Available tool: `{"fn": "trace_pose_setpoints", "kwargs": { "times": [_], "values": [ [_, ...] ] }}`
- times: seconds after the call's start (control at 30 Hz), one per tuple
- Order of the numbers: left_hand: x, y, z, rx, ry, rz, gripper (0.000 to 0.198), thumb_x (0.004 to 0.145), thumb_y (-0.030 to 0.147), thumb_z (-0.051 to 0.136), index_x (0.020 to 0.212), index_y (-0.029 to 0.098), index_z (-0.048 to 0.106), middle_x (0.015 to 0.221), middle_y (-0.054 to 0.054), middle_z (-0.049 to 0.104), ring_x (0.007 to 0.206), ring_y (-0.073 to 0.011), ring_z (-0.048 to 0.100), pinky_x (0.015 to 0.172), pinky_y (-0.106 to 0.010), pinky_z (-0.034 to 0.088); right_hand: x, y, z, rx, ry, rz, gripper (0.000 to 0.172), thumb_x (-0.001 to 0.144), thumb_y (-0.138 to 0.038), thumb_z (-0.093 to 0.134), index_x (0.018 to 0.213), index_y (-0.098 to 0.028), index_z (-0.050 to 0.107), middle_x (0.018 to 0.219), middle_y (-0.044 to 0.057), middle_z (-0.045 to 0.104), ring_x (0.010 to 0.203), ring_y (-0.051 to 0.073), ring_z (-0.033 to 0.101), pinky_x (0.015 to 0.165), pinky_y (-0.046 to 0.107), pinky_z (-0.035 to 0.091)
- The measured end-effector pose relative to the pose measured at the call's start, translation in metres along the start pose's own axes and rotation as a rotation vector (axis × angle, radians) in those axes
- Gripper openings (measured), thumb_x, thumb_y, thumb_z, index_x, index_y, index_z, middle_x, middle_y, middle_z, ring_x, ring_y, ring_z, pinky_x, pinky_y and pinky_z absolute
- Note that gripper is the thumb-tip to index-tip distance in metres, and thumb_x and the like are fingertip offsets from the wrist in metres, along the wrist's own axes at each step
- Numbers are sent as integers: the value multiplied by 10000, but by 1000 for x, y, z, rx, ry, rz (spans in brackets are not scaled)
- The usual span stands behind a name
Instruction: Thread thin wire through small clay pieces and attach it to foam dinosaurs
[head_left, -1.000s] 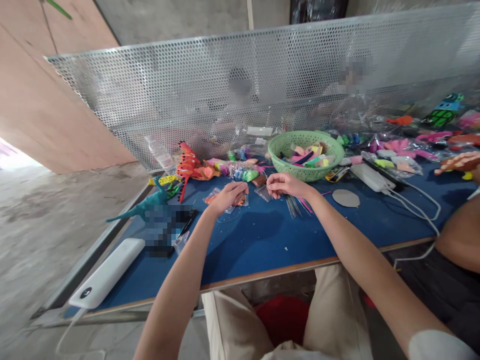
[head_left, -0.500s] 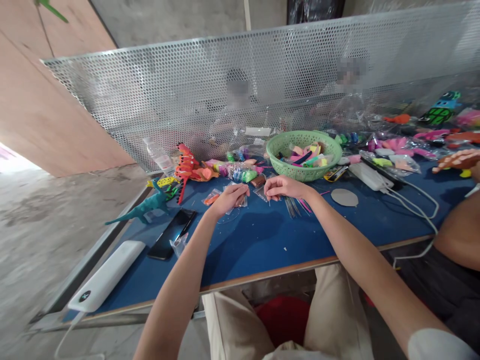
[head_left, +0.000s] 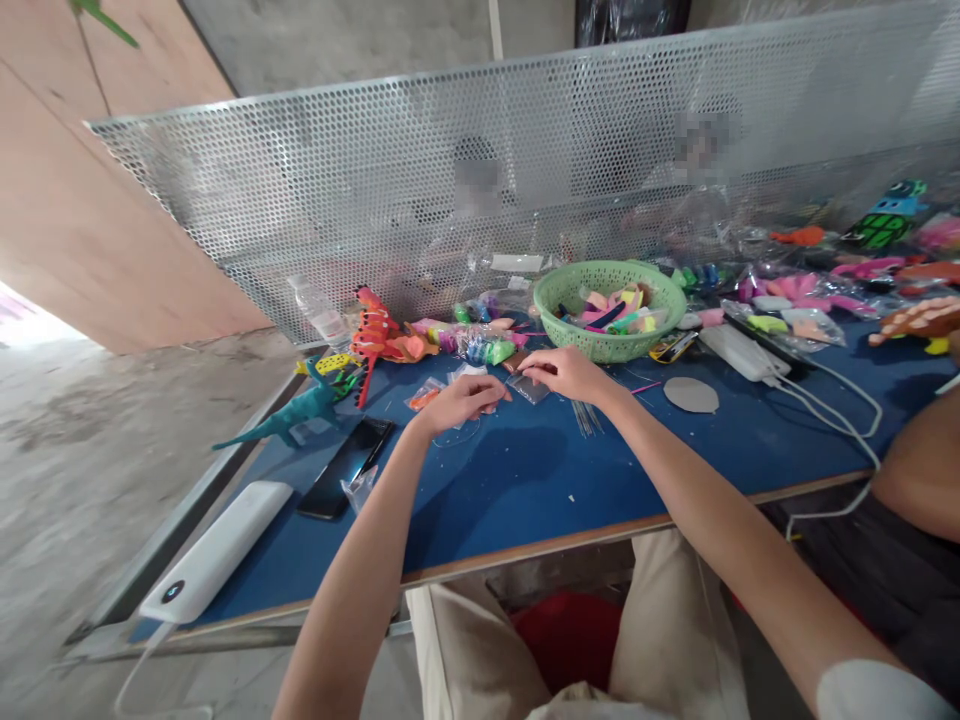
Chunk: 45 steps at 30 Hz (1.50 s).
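Note:
Over the blue table, my left hand [head_left: 466, 400] has its fingers curled together; whatever is in them, if anything, is too small to make out. Just to the right, my right hand [head_left: 564, 372] is closed in a pinch beside a brown piece [head_left: 514, 361], and I cannot see what it grips. Below those fingertips lies a small clear plastic bag [head_left: 531, 389]. Several thin metal rods [head_left: 586, 418] rest under my right wrist. A packet with something orange [head_left: 424, 395] sits left of my left hand, and a thin loop of wire [head_left: 459, 435] lies below it.
A green basket [head_left: 609, 350] of coloured pieces stands behind my right hand. Leftward are a red-orange figure [head_left: 375, 335], a teal dinosaur [head_left: 304, 408], a black phone [head_left: 345, 468] and a white power bank [head_left: 217, 550]. A perforated metal screen [head_left: 360, 200] borders the back. Another person's arm [head_left: 919, 470] is at right.
My right hand has shifted up and left, towards the brown piece, uncovering more of the clear bag. My left hand has moved slightly down and right, with its fingers turned lower.

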<state>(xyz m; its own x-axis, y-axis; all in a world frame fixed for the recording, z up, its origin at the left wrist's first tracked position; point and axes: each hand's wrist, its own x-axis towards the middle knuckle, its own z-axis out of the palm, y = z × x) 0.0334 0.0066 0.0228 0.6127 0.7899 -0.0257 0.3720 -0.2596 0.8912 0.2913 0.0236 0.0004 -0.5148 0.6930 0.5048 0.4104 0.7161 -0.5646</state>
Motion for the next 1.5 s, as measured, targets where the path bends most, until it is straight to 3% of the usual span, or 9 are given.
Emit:
{"fn": "trace_pose_setpoints", "kwargs": {
  "times": [0.1,0.17,0.3,0.5,0.73,0.9,1.13,1.5],
  "values": [
    [3,-2,7,-118,12,-15,294,883,440,660,978,166,709,721,3,567,520,-61,415,490,-208,328,1,-7,3,-137,84,-132,223,1007,-274,536,1083,-230,740,1061,58,770,912,200,714,805,328,533],
    [6,-4,10,-216,26,-13,285,864,416,697,993,162,698,747,2,589,491,-41,386,476,-205,319,2,-10,5,-173,110,-182,226,1018,-265,520,1087,-231,733,1084,59,762,976,209,704,843,339,529],
    [8,-6,14,-355,86,5,290,826,384,757,983,151,687,782,-8,633,510,-38,471,506,-196,379,1,-14,9,-164,140,-206,202,1025,-288,524,1061,-222,711,1030,57,755,918,196,695,818,332,522],
    [11,-6,20,-426,128,-34,345,792,428,795,922,139,658,836,-43,697,655,-108,664,631,-226,512,-1,-12,12,-108,159,-137,169,1005,-331,556,997,-224,686,957,50,739,843,183,669,782,319,493],
    [15,-8,23,-420,212,10,316,813,427,766,879,144,643,783,-19,688,500,-53,541,487,-193,418,-1,-16,20,-91,140,-40,198,984,-352,541,887,-222,654,750,30,691,672,169,615,693,299,461],
    [17,-11,24,-465,232,23,305,802,411,770,852,140,639,737,-5,671,452,-43,493,450,-193,377,-3,-19,26,116,92,39,208,985,-382,527,859,-228,589,653,6,669,580,165,653,615,286,501],
    [21,-16,24,-426,259,-4,289,814,403,747,838,137,637,711,-4,643,446,-39,460,436,-197,337,-2,-17,29,247,37,90,194,977,-394,533,869,-234,523,647,-3,669,556,171,682,555,278,529],
    [18,-19,18,-261,206,-20,350,866,497,675,851,148,642,711,0,610,464,-36,402,446,-191,307,1,-5,30,296,140,148,211,967,-430,543,890,-235,550,651,-6,657,503,156,652,495,274,543]
  ]
}}
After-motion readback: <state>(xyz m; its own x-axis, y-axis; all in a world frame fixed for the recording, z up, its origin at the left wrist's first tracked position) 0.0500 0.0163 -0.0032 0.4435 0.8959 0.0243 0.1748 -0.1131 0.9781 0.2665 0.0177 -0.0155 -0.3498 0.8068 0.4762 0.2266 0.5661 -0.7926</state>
